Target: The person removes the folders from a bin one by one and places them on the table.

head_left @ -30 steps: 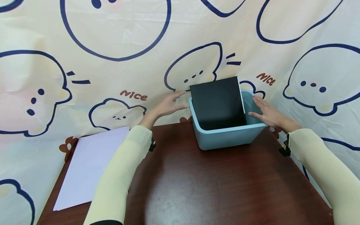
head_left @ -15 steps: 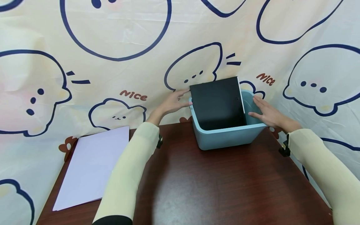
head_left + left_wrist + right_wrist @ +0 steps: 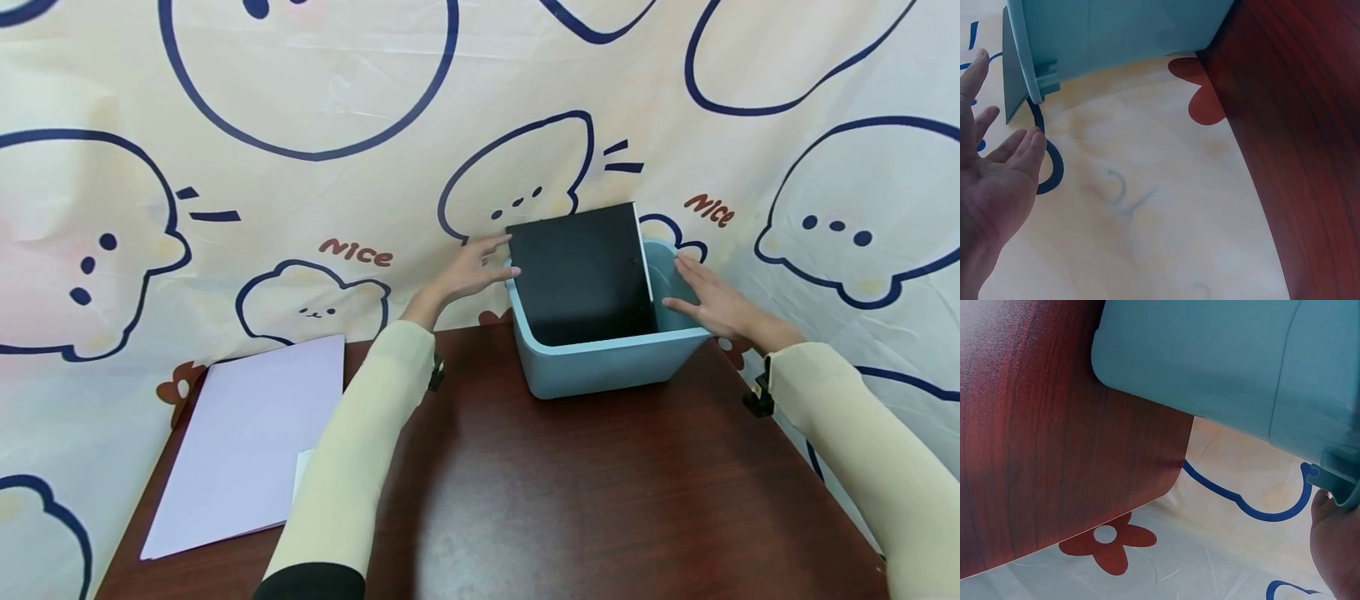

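Observation:
A light blue plastic bin [image 3: 600, 369] stands near the far edge of the table. Leaning in it, and rising above its rim, is a flat black rectangular panel [image 3: 581, 275] with a white right edge. My left hand [image 3: 467, 273] is at the bin's left side, thumb and index fingertip right at the panel's left edge. The left wrist view shows that hand's palm, its fingers spread and loosely bent beside the bin's rim. Over on the right, my right hand [image 3: 716, 304] rests at the bin's right rim with extended fingers, its thumb over the inside.
A stack of pale lilac sheets [image 3: 232, 450] lies at the table's left, partly covered by the left sleeve. A small whitish piece [image 3: 302, 468] shows beside that sleeve. Behind the brown wooden table [image 3: 540, 492] hangs a cartoon-printed cloth [image 3: 315, 200], close against the bin.
My left hand has moved right, up to the black panel's edge. Its sleeve has uncovered more of the lilac sheets and a small whitish piece. The right hand, bin and panel stay put.

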`<state>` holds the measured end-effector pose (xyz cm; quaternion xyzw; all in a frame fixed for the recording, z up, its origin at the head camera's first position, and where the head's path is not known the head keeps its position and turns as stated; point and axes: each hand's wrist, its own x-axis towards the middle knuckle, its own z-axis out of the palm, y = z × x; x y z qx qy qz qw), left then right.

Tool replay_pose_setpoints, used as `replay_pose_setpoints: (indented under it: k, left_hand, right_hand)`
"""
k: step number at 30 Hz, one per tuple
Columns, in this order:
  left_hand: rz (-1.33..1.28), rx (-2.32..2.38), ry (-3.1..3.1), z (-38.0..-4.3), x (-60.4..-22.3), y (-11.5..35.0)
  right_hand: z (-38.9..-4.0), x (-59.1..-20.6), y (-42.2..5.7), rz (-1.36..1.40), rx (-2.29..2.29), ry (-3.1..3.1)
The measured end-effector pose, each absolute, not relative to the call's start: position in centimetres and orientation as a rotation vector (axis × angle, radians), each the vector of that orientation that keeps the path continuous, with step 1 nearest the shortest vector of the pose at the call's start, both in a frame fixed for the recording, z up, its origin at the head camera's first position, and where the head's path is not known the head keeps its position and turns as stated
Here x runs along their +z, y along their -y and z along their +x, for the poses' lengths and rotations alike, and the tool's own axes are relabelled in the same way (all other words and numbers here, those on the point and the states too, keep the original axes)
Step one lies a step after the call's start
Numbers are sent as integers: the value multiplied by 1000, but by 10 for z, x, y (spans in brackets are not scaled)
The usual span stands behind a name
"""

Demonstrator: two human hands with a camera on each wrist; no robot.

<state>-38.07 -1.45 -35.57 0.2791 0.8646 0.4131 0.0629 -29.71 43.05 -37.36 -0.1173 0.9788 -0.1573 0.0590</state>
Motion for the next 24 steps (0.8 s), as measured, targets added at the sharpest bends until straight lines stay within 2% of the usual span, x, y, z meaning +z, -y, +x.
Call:
replay_pose_setpoints:
  k: [24]
  left_hand:
    - [858,1409,-2563,-381,-358,-10]
  right_hand:
    - [-298,-372,-430,-349,-460,-2967]
